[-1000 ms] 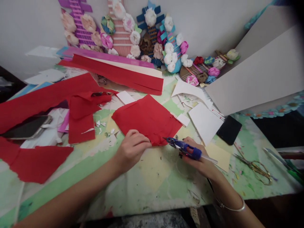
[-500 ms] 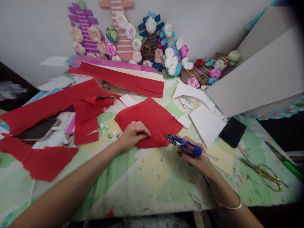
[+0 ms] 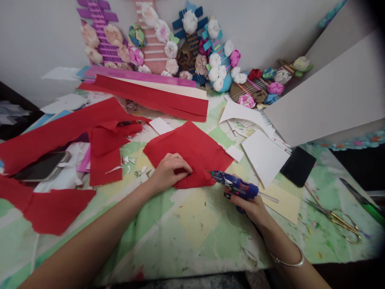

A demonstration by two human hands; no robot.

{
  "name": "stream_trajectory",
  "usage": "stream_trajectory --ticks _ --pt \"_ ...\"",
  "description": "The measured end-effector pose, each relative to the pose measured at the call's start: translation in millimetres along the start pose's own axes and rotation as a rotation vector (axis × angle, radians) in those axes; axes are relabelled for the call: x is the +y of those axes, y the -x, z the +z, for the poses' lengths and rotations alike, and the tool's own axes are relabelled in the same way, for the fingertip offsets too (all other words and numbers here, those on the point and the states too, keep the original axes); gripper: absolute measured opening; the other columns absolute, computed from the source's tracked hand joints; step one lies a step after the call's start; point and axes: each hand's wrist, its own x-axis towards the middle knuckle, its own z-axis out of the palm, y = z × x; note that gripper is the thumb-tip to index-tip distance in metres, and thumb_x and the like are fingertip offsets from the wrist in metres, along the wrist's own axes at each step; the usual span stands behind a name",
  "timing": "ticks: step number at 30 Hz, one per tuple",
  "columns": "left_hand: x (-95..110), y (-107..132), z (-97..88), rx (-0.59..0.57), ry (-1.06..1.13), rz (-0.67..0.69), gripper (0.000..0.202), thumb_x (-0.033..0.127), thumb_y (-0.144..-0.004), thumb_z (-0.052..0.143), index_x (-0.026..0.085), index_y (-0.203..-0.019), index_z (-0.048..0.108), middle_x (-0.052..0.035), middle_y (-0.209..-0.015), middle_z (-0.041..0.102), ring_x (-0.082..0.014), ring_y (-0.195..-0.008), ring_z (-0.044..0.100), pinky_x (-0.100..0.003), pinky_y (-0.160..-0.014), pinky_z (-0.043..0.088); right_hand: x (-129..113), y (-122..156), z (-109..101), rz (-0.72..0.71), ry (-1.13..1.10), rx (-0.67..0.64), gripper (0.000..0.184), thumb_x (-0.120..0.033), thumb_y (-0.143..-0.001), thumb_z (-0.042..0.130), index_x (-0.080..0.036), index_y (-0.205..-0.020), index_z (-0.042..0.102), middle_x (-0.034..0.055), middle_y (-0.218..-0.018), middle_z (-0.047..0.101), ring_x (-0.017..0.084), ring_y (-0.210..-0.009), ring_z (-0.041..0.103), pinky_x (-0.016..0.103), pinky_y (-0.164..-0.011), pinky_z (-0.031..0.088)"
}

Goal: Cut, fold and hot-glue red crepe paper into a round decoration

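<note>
A piece of red crepe paper (image 3: 192,144) lies roughly diamond-shaped in the middle of the table. On its lower left part sits my left hand (image 3: 170,172), fingers curled and thumb pressed toward them at the paper. What lies right under the fingertips is hidden. My right hand (image 3: 251,206) grips a blue hot glue gun (image 3: 236,185), a clear glue stick showing at its back. The gun's nozzle points left and is at the red paper's lower edge, close to my left fingertips. Whether the tip touches the paper I cannot tell.
More red strips (image 3: 150,98) and a phone (image 3: 45,166) lie on the left. At right are white card (image 3: 264,154), a black flat piece (image 3: 298,166), gold-handled scissors (image 3: 338,220) and green-handled scissors (image 3: 365,202). Flower-decorated paper guitars (image 3: 150,52) line the wall.
The view has shifted slightly. Both hands stay in nearly the same place, the glue gun's nozzle still by the red paper's lower edge.
</note>
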Motion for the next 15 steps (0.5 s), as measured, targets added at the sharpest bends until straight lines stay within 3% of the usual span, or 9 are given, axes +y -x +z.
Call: stream_trajectory --ticks 4,7,10,13,15 --pt "3.3 1.6 2.8 0.007 -0.047 0.014 0.019 0.015 -0.085 0.055 0.020 -0.074 0.069 -0.0021 -0.087 0.068 -0.0148 -0.082 0.058 -0.035 -0.079 0.038 -5.9 -2.1 2.4 -0.002 -0.031 0.044 0.019 -0.036 -0.076 0.070 -0.020 -0.084 0.064 0.0028 -0.081 0.063 0.019 -0.074 0.060 0.029 -0.067 0.048" --pt "10.5 4.7 6.1 0.076 -0.087 0.033 0.024 0.013 -0.086 0.049 0.021 -0.076 0.070 -0.0047 -0.095 0.065 -0.0166 -0.089 0.058 -0.036 -0.082 0.041 -7.5 -1.2 3.9 0.025 -0.077 0.113 0.020 -0.036 -0.072 0.072 -0.020 -0.082 0.065 0.0028 -0.078 0.064 0.018 -0.072 0.060 0.029 -0.067 0.048" --pt "21.1 7.8 11.0 0.108 -0.235 0.035 0.024 0.025 -0.086 0.054 0.019 -0.105 0.066 -0.0113 -0.115 0.061 -0.0252 -0.112 0.053 -0.044 -0.095 0.038 -6.7 0.5 4.4 0.041 -0.122 0.171 0.021 -0.036 -0.070 0.074 -0.020 -0.082 0.066 0.0032 -0.078 0.066 0.019 -0.073 0.061 0.030 -0.068 0.050" --pt "28.3 8.6 17.5 -0.020 -0.416 0.051 0.073 0.051 -0.078 0.062 0.013 -0.137 0.042 -0.0185 -0.141 0.043 -0.0359 -0.133 0.033 -0.055 -0.108 0.021 -5.7 1.0 3.3 0.028 -0.127 0.162 0.020 -0.035 -0.071 0.073 -0.020 -0.083 0.067 0.0035 -0.080 0.065 0.019 -0.074 0.060 0.031 -0.069 0.050" --pt "28.8 7.9 21.9 -0.074 -0.484 0.034 0.085 0.057 -0.078 0.059 0.011 -0.144 0.030 -0.0198 -0.146 0.037 -0.0365 -0.137 0.027 -0.056 -0.110 0.014 -5.4 0.9 2.2 0.011 -0.119 0.147 0.018 -0.033 -0.073 0.072 -0.021 -0.084 0.067 0.0034 -0.081 0.065 0.019 -0.076 0.060 0.030 -0.070 0.050"
